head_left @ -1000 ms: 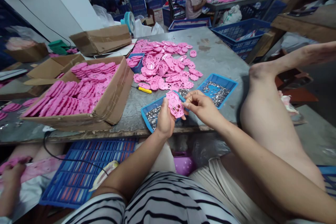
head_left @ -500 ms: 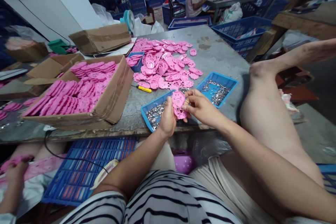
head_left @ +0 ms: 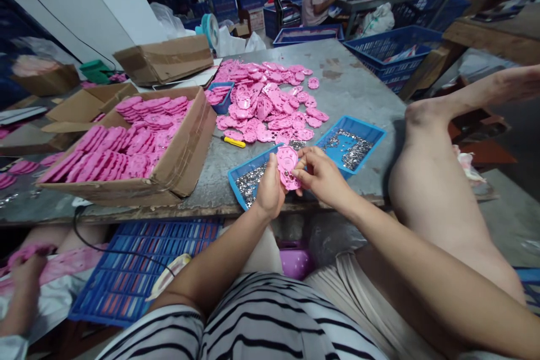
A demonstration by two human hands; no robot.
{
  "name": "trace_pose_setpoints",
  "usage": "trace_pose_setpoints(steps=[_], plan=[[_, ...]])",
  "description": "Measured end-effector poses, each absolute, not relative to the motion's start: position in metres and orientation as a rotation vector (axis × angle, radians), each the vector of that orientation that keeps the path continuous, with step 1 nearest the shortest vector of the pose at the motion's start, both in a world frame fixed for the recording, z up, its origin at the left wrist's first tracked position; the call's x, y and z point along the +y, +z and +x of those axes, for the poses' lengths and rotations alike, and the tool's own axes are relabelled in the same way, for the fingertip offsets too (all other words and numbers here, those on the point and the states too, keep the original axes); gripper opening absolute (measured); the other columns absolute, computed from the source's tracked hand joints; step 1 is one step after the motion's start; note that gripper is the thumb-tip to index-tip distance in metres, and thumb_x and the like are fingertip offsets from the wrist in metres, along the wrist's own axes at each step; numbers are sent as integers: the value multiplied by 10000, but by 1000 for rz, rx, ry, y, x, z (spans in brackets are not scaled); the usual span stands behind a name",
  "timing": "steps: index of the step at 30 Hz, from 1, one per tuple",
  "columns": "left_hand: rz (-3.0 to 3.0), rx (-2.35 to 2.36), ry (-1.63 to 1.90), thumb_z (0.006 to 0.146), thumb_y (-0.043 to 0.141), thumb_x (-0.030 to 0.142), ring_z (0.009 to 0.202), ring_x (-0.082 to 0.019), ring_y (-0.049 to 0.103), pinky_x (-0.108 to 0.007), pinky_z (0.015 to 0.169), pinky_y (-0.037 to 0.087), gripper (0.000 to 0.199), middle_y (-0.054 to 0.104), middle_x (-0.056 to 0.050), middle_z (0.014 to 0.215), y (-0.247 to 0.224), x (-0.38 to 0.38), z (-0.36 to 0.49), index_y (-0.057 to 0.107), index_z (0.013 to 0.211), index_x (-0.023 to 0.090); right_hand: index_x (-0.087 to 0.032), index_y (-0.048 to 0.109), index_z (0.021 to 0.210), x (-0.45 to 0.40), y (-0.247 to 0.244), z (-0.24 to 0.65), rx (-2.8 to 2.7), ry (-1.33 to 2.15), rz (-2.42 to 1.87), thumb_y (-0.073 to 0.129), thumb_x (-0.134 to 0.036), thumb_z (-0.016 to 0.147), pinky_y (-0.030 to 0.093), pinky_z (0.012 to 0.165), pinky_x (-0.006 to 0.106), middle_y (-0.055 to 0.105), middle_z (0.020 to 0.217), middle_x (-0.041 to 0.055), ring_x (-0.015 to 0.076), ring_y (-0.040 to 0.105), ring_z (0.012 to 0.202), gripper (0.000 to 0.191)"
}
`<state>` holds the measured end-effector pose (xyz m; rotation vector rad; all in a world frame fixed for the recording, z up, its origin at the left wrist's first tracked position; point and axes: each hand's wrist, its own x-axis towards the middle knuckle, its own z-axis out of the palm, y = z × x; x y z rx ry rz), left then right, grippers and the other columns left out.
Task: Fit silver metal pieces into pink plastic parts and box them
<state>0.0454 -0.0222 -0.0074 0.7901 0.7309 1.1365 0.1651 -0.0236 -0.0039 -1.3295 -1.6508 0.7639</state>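
A pink plastic part [head_left: 287,158], scalloped at the edge, is gripped upright in my left hand [head_left: 270,191] above the front edge of the table. Small dark metal bits show on its lower half. My right hand [head_left: 319,174] has thumb and forefinger pinched at the part's lower right side; whatever is between the fingertips is too small to make out. Behind my left hand lies a blue tray [head_left: 236,183] of small shiny metal pieces. A second blue tray [head_left: 375,138] with similar pieces lies beyond my right hand.
Many pink parts [head_left: 264,107] are heaped on the metal table [head_left: 337,84]. A cardboard box [head_left: 198,152] packed with more stands at the left. A yellow-handled tool [head_left: 233,142] lies between them. Another person's hand [head_left: 27,270] holds something pink at lower left.
Both hands stay at the pink part, with only slight movement of my right fingers against it. The whole view has shifted a little.
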Motion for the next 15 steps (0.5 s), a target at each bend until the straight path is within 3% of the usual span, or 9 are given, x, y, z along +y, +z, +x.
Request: trace_pose_setpoints(steps=[4,6,10,12,15], plan=[[783,733,1141,809,456,682,819,-232,674,-282,558,520,551,677,-89,816,-10,-20,38,584,951,166,-220,504,771,-19,-7,156,-1372,1208,-1223,655,-367,715,391,483,271,514,569,-50,129,499,460,218],[797,709,1153,786,502,660,743,-218,677,-268,515,501,516,671,-79,769,-11,-20,33,550,929,166,-211,517,761,-11,-6,155,-1278,1246,-1158,642,-389,718,377,465,258,497,530,-58,112,470,434,222],[857,747,1204,667,697,354,591,-157,649,-217,452,453,409,663,-8,731,-12,-19,20,465,959,185,-180,565,759,11,-8,157,-1270,1035,-1302,613,-245,720,400,497,234,571,654,-22,100,487,528,89],[899,784,1261,615,668,204,534,-130,625,-198,427,430,426,658,21,724,-12,-19,12,439,975,191,-169,593,780,20,-11,154,-1501,964,-1481,602,-169,724,441,567,247,628,735,7,123,551,616,57],[937,822,1375,609,592,143,523,-115,618,-186,424,422,394,654,29,725,-10,-15,0,425,962,194,-146,665,874,26,-13,141,-2073,742,-1712,616,-110,731,474,758,293,692,938,86,198,632,864,155]])
